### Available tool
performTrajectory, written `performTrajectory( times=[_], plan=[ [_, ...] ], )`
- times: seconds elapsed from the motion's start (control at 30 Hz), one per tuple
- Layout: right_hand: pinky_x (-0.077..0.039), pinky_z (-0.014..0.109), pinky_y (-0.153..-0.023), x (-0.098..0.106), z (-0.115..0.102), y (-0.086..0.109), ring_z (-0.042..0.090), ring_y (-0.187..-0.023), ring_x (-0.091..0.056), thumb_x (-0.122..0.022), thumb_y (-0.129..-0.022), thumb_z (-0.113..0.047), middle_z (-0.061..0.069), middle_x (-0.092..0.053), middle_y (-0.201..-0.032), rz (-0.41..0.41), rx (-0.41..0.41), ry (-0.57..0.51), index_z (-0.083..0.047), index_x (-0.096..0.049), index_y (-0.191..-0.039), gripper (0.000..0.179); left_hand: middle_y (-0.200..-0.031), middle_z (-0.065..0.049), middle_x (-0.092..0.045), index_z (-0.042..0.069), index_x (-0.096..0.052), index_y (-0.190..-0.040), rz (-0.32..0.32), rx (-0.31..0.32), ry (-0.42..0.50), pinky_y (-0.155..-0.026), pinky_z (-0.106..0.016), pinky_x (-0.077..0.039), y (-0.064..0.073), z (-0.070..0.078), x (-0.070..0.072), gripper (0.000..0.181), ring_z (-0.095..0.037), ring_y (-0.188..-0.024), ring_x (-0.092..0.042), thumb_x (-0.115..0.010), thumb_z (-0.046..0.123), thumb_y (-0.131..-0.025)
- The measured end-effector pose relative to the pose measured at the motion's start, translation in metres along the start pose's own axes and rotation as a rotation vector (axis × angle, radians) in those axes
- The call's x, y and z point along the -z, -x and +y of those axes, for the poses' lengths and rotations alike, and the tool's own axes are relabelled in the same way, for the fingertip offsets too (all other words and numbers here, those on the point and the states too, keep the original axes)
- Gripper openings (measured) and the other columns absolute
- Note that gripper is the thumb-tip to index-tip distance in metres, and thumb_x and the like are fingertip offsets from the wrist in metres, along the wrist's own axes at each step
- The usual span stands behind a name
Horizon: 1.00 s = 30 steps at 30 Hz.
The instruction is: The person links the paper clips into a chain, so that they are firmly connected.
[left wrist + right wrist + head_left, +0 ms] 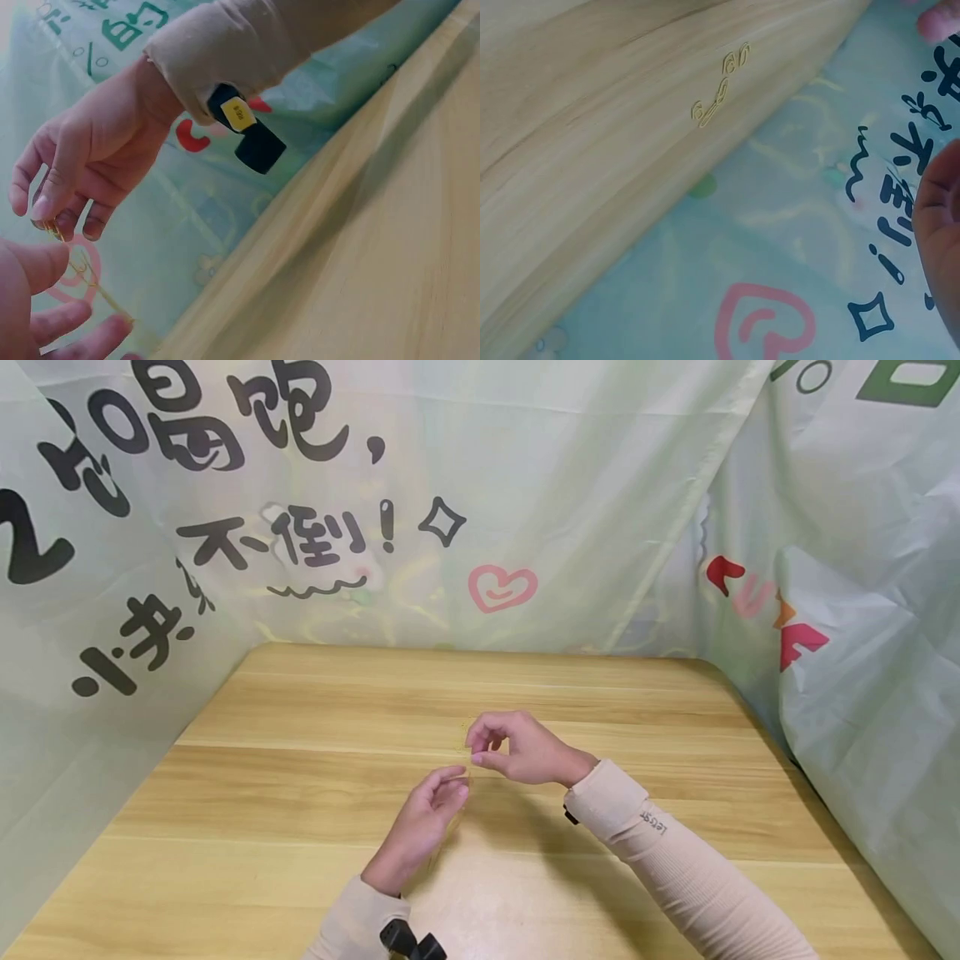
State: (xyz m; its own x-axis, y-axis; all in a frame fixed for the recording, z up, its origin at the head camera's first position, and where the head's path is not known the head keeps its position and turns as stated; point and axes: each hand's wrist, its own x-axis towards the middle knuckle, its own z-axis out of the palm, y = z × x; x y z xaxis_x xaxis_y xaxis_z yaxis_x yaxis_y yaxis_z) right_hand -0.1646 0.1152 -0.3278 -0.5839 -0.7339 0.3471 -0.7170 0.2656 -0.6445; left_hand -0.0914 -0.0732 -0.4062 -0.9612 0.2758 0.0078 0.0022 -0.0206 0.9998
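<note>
My right hand (525, 750) is raised over the middle of the table and pinches thin gold paper clips (52, 228) between thumb and forefinger. From that pinch a linked string of clips (112, 304) trails down past the left fingertips in the left wrist view. Just below and left of it, my left hand (423, 822) has its thumb and fingers spread apart, close beside the hanging clips. Several loose gold paper clips (721, 90) lie on the wooden table behind the right hand, partly hidden by it in the head view.
The light wooden table (300, 777) has printed cloth curtains (600, 510) along its back and sides. Black wrist cameras (411, 939) sit on the beige sleeves (675, 860).
</note>
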Motion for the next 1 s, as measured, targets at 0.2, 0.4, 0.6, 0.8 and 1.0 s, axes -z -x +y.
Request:
performTrajectory(
  times=[0.2,0.4,0.6,0.8,1.0],
  plan=[
    [-0.053,0.026,-0.071,-0.007,-0.001,-0.003,0.004,-0.074,-0.062,-0.072,-0.085,0.001,-0.006,-0.066,-0.08,-0.032,0.01,0.023,-0.006,-0.065,-0.09,0.011,-0.134,-0.019,-0.054,-0.003,-0.049,-0.135,0.05,-0.071,-0.028,-0.107,-0.046,-0.036,0.001,-0.001,-0.001,0.042,-0.034,-0.128,-0.047,-0.054,0.021,-0.101],
    [-0.054,0.025,-0.073,-0.013,-0.003,-0.005,0.003,-0.075,-0.063,-0.07,-0.087,0.001,-0.005,-0.069,-0.082,-0.062,0.014,0.009,-0.007,-0.065,-0.09,0.01,-0.124,-0.019,-0.061,-0.004,-0.056,-0.125,0.049,-0.062,-0.012,-0.107,-0.048,-0.036,0.002,0.0,-0.002,0.034,-0.031,-0.122,-0.053,-0.052,0.019,-0.101],
    [-0.054,0.026,-0.073,-0.016,-0.002,-0.007,0.004,-0.076,-0.063,-0.069,-0.088,0.0,-0.005,-0.069,-0.083,-0.071,0.011,0.001,-0.006,-0.066,-0.09,0.007,-0.113,-0.021,-0.065,-0.01,-0.058,-0.116,0.079,-0.062,0.023,-0.1,-0.043,-0.043,-0.001,0.0,-0.004,0.027,-0.032,-0.112,-0.06,-0.049,0.012,-0.102],
    [-0.054,0.026,-0.072,-0.016,-0.001,-0.008,0.004,-0.075,-0.062,-0.067,-0.089,0.0,-0.003,-0.069,-0.082,-0.06,0.004,0.009,-0.005,-0.066,-0.09,0.006,-0.108,-0.022,-0.066,-0.012,-0.058,-0.109,0.083,-0.057,0.057,-0.097,-0.039,-0.046,-0.003,0.0,-0.005,0.023,-0.038,-0.108,-0.061,-0.048,0.007,-0.102],
    [-0.053,0.027,-0.07,-0.013,0.008,-0.006,0.006,-0.076,-0.061,-0.066,-0.091,-0.004,0.004,-0.068,-0.083,-0.021,-0.051,0.02,-0.006,-0.065,-0.09,0.003,-0.107,-0.026,-0.065,-0.01,-0.058,-0.106,0.072,-0.055,0.048,-0.094,-0.039,-0.049,-0.002,0.001,-0.005,0.024,-0.035,-0.101,-0.064,-0.047,0.01,-0.103]
  ],
)
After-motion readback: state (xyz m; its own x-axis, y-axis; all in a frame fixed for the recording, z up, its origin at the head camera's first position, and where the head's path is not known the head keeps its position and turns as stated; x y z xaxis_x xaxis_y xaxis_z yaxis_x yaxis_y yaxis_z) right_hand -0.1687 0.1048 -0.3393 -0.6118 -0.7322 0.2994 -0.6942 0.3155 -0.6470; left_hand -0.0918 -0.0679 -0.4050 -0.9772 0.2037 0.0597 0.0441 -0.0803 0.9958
